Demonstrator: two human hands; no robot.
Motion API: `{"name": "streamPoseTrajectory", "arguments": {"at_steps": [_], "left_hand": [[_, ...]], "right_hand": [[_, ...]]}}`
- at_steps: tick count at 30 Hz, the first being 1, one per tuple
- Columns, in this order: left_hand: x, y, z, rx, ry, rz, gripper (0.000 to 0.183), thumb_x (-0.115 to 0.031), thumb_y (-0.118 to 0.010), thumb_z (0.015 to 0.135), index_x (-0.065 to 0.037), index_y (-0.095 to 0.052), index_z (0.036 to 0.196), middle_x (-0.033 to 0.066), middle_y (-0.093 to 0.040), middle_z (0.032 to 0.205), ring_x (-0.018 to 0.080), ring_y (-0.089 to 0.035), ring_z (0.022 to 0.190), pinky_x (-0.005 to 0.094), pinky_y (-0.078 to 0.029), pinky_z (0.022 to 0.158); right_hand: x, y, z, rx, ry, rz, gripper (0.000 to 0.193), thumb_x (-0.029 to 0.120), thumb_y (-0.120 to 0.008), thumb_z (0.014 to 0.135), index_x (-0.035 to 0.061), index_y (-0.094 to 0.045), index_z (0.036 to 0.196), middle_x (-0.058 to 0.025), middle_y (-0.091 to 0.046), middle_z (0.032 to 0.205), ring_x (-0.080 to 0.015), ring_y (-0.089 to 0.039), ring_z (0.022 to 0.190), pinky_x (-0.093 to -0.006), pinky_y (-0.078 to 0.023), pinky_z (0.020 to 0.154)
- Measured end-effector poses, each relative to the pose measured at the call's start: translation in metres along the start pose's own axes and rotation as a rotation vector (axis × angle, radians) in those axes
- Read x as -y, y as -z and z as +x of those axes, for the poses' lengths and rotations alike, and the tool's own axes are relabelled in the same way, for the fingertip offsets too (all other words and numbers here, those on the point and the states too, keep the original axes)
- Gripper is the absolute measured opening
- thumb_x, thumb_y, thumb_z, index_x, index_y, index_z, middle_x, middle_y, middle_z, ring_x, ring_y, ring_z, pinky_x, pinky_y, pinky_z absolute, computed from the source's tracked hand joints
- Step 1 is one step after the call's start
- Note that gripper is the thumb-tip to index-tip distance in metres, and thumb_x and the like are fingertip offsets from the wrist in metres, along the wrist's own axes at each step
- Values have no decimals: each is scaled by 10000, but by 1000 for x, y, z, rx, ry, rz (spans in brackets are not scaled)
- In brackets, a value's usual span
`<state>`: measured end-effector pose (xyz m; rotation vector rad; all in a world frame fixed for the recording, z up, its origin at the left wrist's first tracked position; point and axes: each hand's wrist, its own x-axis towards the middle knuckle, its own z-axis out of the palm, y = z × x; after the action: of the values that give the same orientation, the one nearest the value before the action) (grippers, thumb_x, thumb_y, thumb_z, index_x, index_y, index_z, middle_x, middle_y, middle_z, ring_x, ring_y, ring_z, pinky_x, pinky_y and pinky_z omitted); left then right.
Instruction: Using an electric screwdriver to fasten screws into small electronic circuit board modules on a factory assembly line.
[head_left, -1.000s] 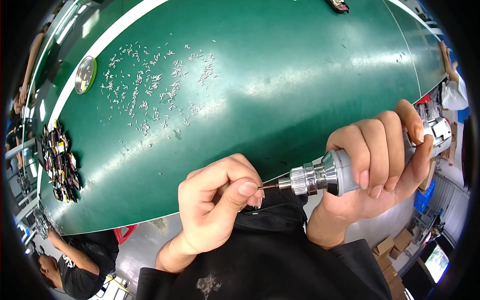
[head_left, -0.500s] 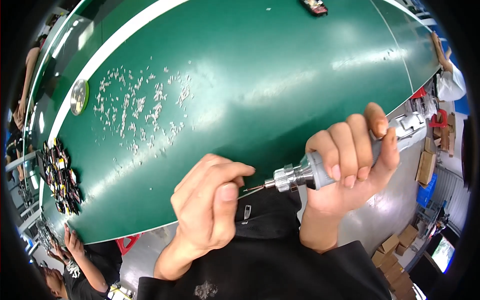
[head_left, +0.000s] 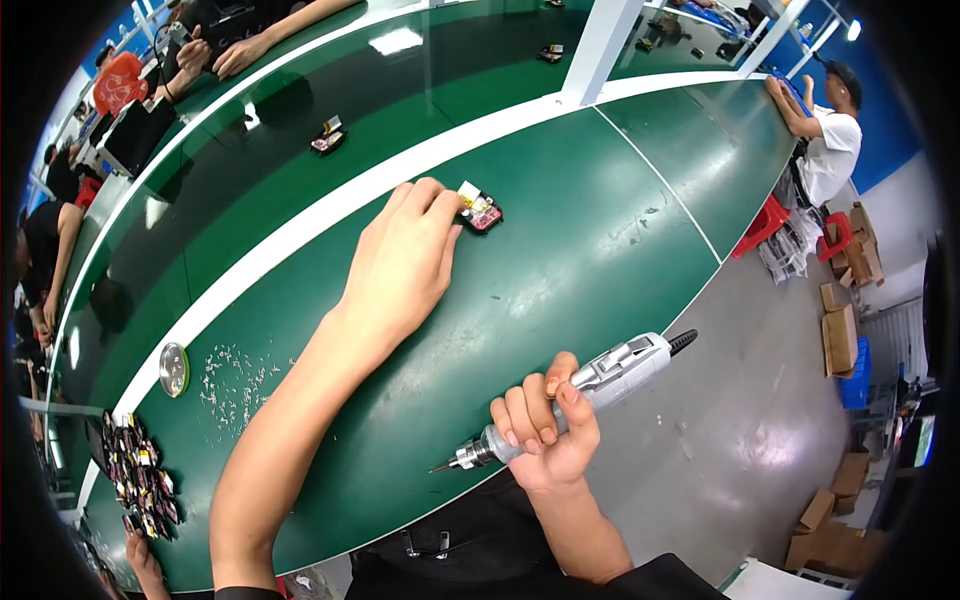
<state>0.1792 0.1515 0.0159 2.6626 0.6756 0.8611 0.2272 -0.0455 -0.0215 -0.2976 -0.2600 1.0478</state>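
Note:
My left hand (head_left: 405,250) reaches far across the green table. Its fingertips close on the left edge of a small black electronic assembly (head_left: 482,212) with red and yellow parts, which lies near the white border strip. Part of that edge is hidden behind the fingers. Near the table's front edge, my right hand (head_left: 545,430) is wrapped round the grey body of an electric screwdriver (head_left: 625,370). Its thin bit (head_left: 440,468) points left over the tabletop, touching no assembly.
Many tiny pale pieces (head_left: 235,385) lie scattered left of my forearm, beside a round dish (head_left: 174,370). A pile of similar assemblies (head_left: 140,475) is at the left, with a co-worker's hand (head_left: 145,560) near it. A white post (head_left: 600,50) rises beyond the border strip.
My left hand has left the screwdriver's tip and gone forward to the assembly. My right hand, still holding the screwdriver, appears lower and further left. The view has shifted.

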Motion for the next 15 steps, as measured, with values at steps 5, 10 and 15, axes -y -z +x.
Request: {"name": "streamPoseTrajectory", "arguments": {"at_steps": [5,10,15], "left_hand": [[26,-16,37,128,-260,-105,215,31,-583,822,-8,-587,1034,163,-591,1106,325,-561,1038,397,-467,896],[24,4,34,365,-221,153,162,-32,-601,828,-23,-601,989,138,-610,885,327,-596,889,420,-496,773],[8,25,-11,344,-198,165,199,-31,-603,828,-42,-579,1026,125,-574,774,319,-582,757,424,-485,676]], "right_hand": [[1,3,0,34,-45,41,60,169,-478,950,126,-501,916,18,-367,523,-102,-359,443,-276,-348,529],[0,4,-3,29,-48,54,60,170,-472,952,127,-495,917,18,-367,528,-103,-363,443,-278,-352,532],[4,4,-4,35,-45,61,53,169,-470,952,126,-486,925,18,-366,527,-104,-368,440,-284,-359,536]]}}
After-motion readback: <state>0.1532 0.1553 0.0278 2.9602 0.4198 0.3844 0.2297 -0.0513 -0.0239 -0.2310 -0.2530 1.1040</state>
